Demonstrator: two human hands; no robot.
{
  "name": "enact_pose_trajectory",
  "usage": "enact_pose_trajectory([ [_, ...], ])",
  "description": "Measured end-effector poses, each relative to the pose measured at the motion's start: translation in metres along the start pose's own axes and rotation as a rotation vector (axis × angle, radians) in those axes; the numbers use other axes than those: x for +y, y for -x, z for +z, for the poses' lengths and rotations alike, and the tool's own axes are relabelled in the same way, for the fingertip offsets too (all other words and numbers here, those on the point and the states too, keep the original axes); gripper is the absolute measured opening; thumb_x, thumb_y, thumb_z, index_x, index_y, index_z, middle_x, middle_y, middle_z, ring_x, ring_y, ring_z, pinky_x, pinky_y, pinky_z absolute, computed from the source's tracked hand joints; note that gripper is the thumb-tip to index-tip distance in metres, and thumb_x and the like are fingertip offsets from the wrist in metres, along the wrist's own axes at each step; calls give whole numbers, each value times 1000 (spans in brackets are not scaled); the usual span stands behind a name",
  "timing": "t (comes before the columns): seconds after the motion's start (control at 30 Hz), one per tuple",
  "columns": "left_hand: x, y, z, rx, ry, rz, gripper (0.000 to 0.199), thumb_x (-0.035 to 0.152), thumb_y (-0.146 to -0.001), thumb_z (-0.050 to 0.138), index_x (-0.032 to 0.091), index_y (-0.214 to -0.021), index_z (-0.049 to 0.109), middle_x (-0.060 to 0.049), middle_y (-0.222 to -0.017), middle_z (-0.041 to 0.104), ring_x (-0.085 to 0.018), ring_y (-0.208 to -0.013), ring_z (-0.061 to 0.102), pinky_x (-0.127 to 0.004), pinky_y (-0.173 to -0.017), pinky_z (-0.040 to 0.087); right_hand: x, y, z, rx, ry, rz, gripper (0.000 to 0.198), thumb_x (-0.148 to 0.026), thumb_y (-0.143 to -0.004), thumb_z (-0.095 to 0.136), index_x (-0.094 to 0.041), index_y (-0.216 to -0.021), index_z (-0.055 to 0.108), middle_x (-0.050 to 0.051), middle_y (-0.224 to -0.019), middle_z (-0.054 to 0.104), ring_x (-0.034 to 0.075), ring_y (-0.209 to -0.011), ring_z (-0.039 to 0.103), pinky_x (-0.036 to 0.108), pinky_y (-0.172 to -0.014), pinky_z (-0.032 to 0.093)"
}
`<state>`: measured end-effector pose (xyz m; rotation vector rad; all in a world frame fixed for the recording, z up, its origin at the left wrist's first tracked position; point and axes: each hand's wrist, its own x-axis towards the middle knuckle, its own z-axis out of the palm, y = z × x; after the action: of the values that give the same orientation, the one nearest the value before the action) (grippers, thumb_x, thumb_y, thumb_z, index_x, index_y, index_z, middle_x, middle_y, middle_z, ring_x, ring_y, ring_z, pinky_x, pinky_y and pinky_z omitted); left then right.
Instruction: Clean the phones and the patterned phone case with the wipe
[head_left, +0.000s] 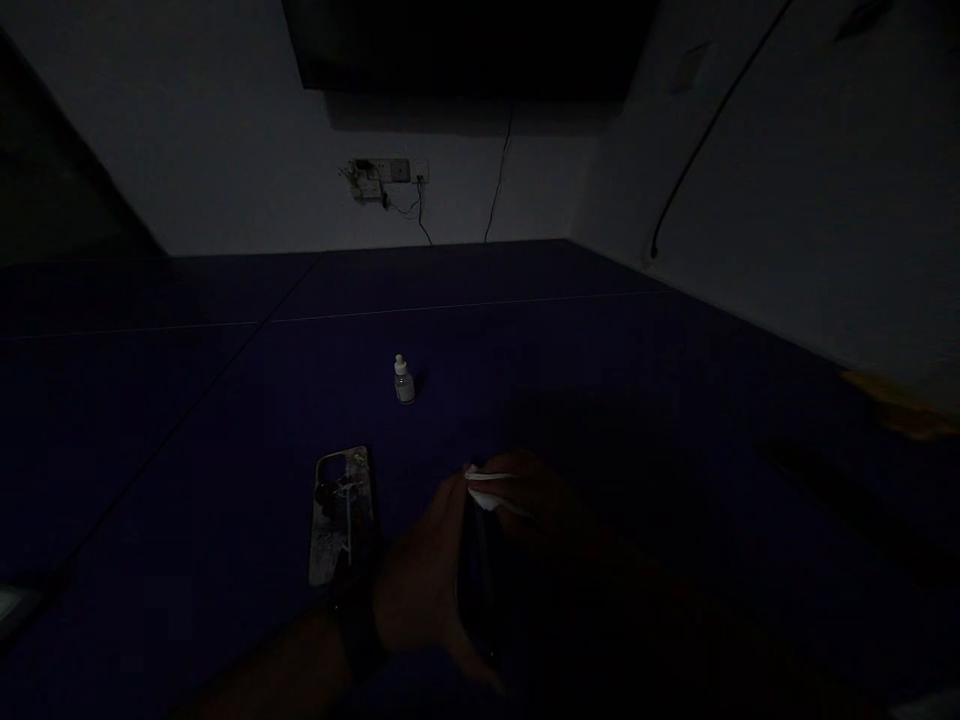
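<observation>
The picture is very dark. My left hand (424,585), with a dark watch (358,615) on its wrist, is closed round a dark flat phone (478,575) held on edge. At the phone's upper end, my right hand (529,500) pinches a white cloth or tissue (491,492) against it. Left of my hands lies a patterned phone case (341,515) with a camera cut-out. Farther off, a small bottle (404,382) with a white dropper cap stands upright. Shadow hides most of my right forearm and the phone's lower part.
A dark blue surface (247,430) reaches to the walls. A dark screen (472,45) hangs above wall sockets (390,172) with plugs and cables. A yellowish thing (904,403) lies at the right wall, and a pale object (13,605) sits at the left edge.
</observation>
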<state>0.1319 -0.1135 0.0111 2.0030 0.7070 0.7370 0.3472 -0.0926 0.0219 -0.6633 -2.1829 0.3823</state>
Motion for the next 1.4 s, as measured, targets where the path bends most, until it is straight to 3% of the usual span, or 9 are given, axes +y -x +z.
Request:
enact_pose_trajectory([
  [0.23, -13, 7, 5, -9, -43, -5, 173, 70, -28, 94, 27, -159, -11, -20, -162, 17, -52, -145, 24, -67, -116, 30, -3, 4, -5, -29, -92, -196, 29, -31, -96, 53, -22, -120, 64, 9, -106, 71, 19, -98, 65, 34, -84, 54],
  [0.53, 5, -5, -3, -5, 9, 68, 150, 65, -35, 95, 25, -157, 17, -17, -152, 37, -47, -139, 36, -62, -116, 33, 0, -6, 4, 24, 130, 46, 35, -20, -100, 44, -22, -132, 58, 12, -119, 68, 22, -108, 63, 40, -92, 53],
  [0.77, -15, 6, 6, -9, -37, -21, 176, 69, -23, 94, 25, -160, -8, -22, -161, 19, -53, -144, 24, -67, -115, 30, -10, 1, -5, 3, -123, -154, 36, -32, -101, 48, -25, -135, 56, 9, -112, 68, 20, -103, 64, 36, -86, 54],
  [0.87, -18, 6, 6, -21, -24, -30, 178, 70, -22, 94, 24, -160, -9, -22, -161, 20, -52, -144, 26, -66, -116, 30, -8, 2, -5, -18, -143, -207, 36, -34, -102, 45, -23, -134, 57, 9, -112, 70, 20, -104, 63, 36, -87, 53],
  [0.97, -12, 2, 4, -22, -23, -4, 171, 70, -24, 93, 24, -160, -1, -20, -159, 24, -51, -143, 28, -65, -117, 30, -4, 0, -2, -1, -52, -149, 33, -31, -102, 45, -24, -132, 58, 10, -114, 69, 21, -106, 63, 38, -90, 53],
  [1.07, -1, -2, 1, -1, 1, 45, 163, 68, -26, 94, 25, -159, 10, -17, -154, 32, -48, -140, 34, -62, -115, 35, -2, -1, 0, 4, 17, 5, 33, -28, -103, 44, -24, -132, 59, 11, -120, 67, 21, -111, 62, 39, -94, 53],
  [1.2, 6, -4, -2, -5, 21, 46, 159, 66, -31, 95, 25, -159, 11, -18, -151, 35, -47, -137, 38, -61, -112, 39, -1, -1, 2, 10, 48, 121, 33, -25, -104, 43, -23, -132, 60, 12, -123, 65, 20, -114, 62, 39, -98, 53],
  [1.4, -5, 2, 3, -10, -40, -13, 169, 66, -28, 95, 24, -160, -2, -21, -157, 26, -52, -141, 30, -66, -114, 34, -9, 4, -6, 7, -111, -79, 34, -25, -101, 47, -25, -133, 58, 10, -117, 66, 20, -109, 62, 38, -90, 53],
])
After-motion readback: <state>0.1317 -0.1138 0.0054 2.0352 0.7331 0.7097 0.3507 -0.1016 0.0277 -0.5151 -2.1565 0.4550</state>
